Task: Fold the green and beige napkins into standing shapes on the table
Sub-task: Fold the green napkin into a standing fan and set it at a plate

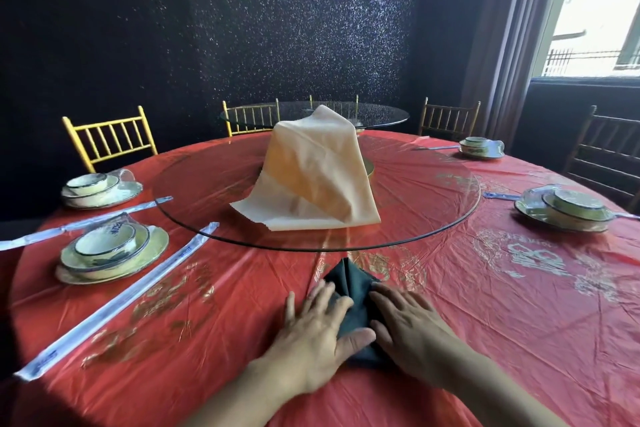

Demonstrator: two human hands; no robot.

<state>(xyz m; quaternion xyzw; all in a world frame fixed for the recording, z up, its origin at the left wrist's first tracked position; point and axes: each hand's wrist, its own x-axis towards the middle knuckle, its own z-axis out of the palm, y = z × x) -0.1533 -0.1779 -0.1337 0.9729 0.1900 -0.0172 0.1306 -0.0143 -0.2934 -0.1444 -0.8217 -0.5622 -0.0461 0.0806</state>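
A dark green napkin [353, 282] lies folded into a point on the red tablecloth [242, 305] near the front edge. My left hand [318, 329] presses flat on its left side, fingers straight, thumb across the lower fold. My right hand [412, 329] presses flat on its right side. Both hands hide much of the cloth. A beige napkin [318, 173] is draped in a tall heap on the glass turntable [433, 191] in the middle of the table.
Wrapped plate-and-bowl sets stand at the left [110, 253], far left [98, 187], right [568, 211] and far right [481, 147]. Wrapped chopsticks [117, 302] lie diagonally at the left. Gold chairs [110, 139] ring the table. A window is at the upper right.
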